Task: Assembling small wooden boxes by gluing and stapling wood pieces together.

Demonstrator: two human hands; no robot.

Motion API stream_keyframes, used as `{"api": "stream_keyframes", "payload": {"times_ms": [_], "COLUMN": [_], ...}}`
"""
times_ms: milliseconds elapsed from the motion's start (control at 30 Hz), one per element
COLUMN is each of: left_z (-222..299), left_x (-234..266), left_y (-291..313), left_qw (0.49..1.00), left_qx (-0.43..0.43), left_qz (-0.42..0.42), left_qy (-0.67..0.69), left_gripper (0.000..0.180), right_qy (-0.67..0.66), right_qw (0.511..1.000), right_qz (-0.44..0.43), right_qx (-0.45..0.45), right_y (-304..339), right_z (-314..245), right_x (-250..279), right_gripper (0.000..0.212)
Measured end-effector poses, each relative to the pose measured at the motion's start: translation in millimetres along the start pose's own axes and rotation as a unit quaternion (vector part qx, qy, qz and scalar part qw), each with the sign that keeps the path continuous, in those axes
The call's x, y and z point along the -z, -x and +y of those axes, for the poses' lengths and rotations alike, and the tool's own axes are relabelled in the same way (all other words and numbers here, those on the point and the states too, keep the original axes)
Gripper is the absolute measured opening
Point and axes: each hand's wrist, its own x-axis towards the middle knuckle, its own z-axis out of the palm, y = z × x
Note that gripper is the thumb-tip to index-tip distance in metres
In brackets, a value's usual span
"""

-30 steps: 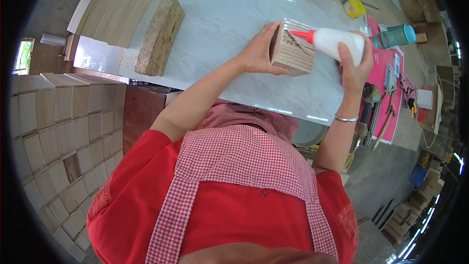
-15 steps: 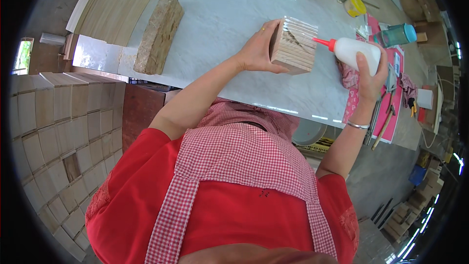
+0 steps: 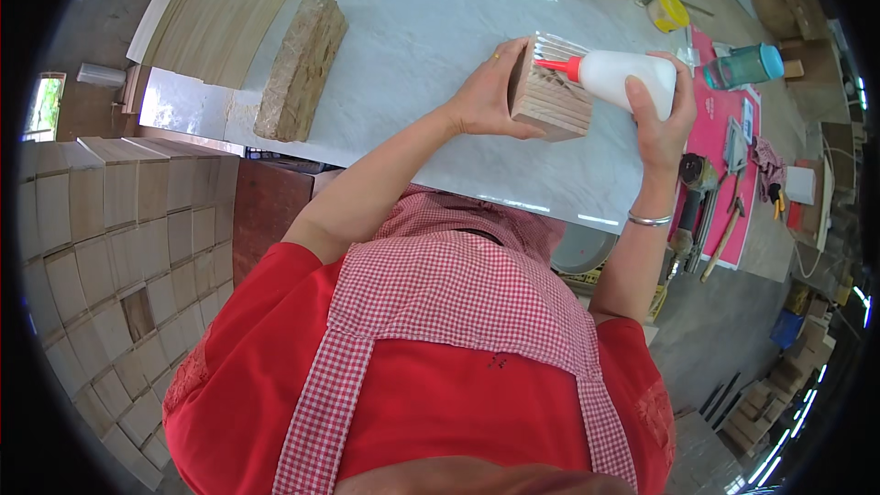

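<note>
Head view shows the wooden block [image 3: 548,92] held up above the white bench [image 3: 412,55], tilted so that its slatted top face turns toward the person's right. The left hand [image 3: 486,96] cups the block from its left side, fingers wrapped round the near and far edges, a clenched grip that carries the block's weight. The right hand [image 3: 662,119] is closed round a white glue bottle [image 3: 632,78], thumb up along its side. The bottle lies nearly level, its long axis running right to left, and its red nozzle [image 3: 557,65] points at the block's upper edge, touching it or just short of it; which of the two cannot be told.

So the block lies directly to the left of the bottle grip, in line with the nozzle, and the two hands sit close together on either side of it. The left hand is the nearer one to the block, being on it; the right reaches it only through the bottle.

Well apart on the bench, far to the left, lies a rough stone slab [image 3: 301,69]. A pink mat [image 3: 724,128] with a teal cup [image 3: 744,65] and hand tools lies to the right.
</note>
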Motion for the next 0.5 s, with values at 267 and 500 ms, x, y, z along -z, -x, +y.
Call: {"api": "stream_keyframes", "payload": {"times_ms": [267,500], "left_z": [-1,-5], "left_x": [1,0], "left_y": [1,1], "left_qw": [1.0,0.999], "left_qx": [0.0,-0.025], "left_qz": [0.01,0.017], "left_qy": [-0.005,-0.01], "left_gripper": [0.122,0.121], "right_qy": [0.022,0.058], "right_qw": [1.0,0.998], "right_qz": [-0.006,0.031], "right_qx": [0.012,0.011], "right_y": [-2,7], "right_z": [6,3], "right_x": [27,58], "right_gripper": [0.043,0.043]}}
